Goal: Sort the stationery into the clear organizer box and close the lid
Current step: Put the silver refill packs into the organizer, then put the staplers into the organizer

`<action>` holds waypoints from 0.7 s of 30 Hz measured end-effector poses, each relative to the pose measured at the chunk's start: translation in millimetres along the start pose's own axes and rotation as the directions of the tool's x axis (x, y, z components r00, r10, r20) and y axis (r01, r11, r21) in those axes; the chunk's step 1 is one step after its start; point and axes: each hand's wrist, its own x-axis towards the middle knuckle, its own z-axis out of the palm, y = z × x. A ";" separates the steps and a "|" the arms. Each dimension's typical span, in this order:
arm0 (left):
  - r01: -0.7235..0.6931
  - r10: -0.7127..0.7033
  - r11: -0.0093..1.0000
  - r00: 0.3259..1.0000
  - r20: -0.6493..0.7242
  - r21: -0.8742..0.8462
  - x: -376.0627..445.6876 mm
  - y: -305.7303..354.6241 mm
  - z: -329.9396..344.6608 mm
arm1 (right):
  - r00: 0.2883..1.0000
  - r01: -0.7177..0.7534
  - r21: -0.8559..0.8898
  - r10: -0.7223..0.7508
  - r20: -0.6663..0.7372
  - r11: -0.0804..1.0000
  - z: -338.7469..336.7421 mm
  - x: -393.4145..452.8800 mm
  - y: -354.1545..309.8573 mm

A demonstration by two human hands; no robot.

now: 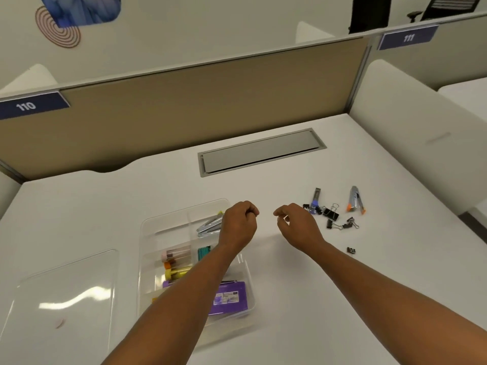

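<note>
The clear organizer box (144, 233) lies open on the white desk. Its compartments hold silver clips (208, 225), a teal item (204, 252), coloured tubes (176, 259) and a purple case (229, 299). My left hand (238, 223) hovers over the box's far right corner with its fingers curled into a fist, and I see nothing in it. My right hand (296, 223) hovers just right of it, fingers loosely curled and holding nothing. Right of that hand lie black binder clips (331, 213), a blue-ended tool (315, 202), a grey and orange stapler (355, 200) and one small clip (351, 250).
The clear lid (66, 285) lies flat on the desk left of the box. A grey cable hatch (261, 152) is set into the desk further back, and a beige partition (200, 106) closes off the far edge. A white side panel (411, 143) stands at the right.
</note>
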 end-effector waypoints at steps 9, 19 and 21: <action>-0.014 0.015 1.000 0.993 0.121 -0.005 12.7 28.3 62.3 | 0.983 -0.146 0.021 0.147 -0.106 0.989 -37.7 -6.3 57.6; 0.040 -0.065 0.994 0.964 0.257 0.100 39.7 47.2 130.9 | 0.937 -0.238 0.100 0.256 -0.238 0.966 -74.4 12.7 113.5; 0.055 -0.088 0.991 0.954 0.287 0.122 45.8 49.7 141.0 | 0.916 -0.267 0.113 0.289 -0.280 0.957 -81.3 18.4 122.6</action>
